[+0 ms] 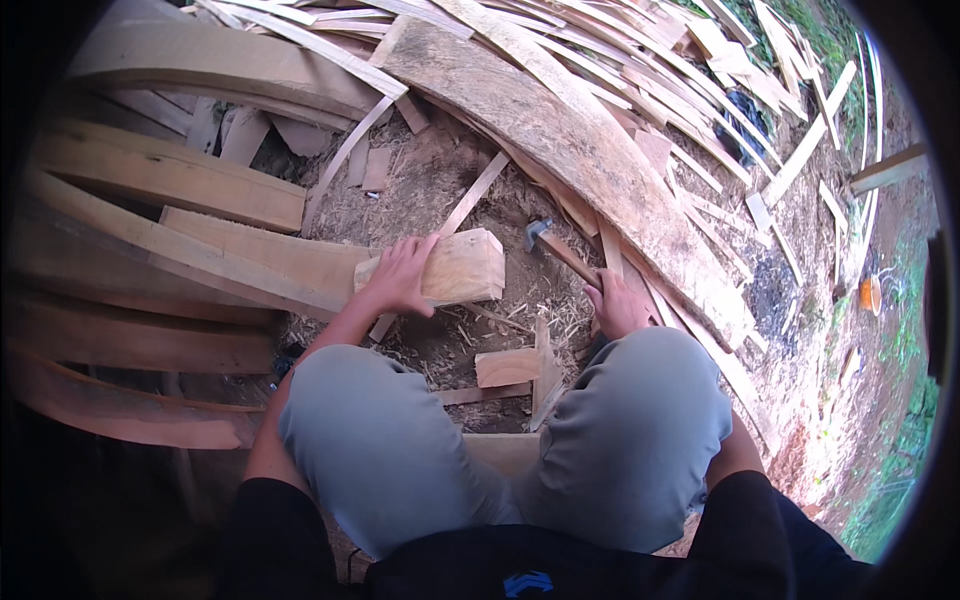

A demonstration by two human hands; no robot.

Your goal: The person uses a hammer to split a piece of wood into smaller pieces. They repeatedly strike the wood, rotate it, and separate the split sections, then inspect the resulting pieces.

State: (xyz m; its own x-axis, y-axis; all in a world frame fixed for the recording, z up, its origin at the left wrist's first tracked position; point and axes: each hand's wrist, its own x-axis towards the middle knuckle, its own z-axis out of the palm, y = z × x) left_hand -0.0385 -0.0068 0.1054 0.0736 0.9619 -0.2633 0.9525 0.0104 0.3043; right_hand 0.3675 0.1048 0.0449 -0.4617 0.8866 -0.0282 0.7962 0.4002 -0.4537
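Observation:
A pale squared wooden block lies between me and the far boards, at the end of a long curved beam. I cannot tell whether the two are one piece. Across the block's left part lies my left hand, its fingers over the top and its thumb at the near edge. My right hand, just past my right knee, is closed round the wooden handle of a hammer. The hammer's grey metal head points up and left, apart from the block. Part of the right hand is hidden behind the knee.
Several thick curved timbers are stacked at the left. A wide rough plank runs diagonally on the far side, with piled thin offcuts behind it. Between my knees lie a small wood block and shavings. An orange container stands far right.

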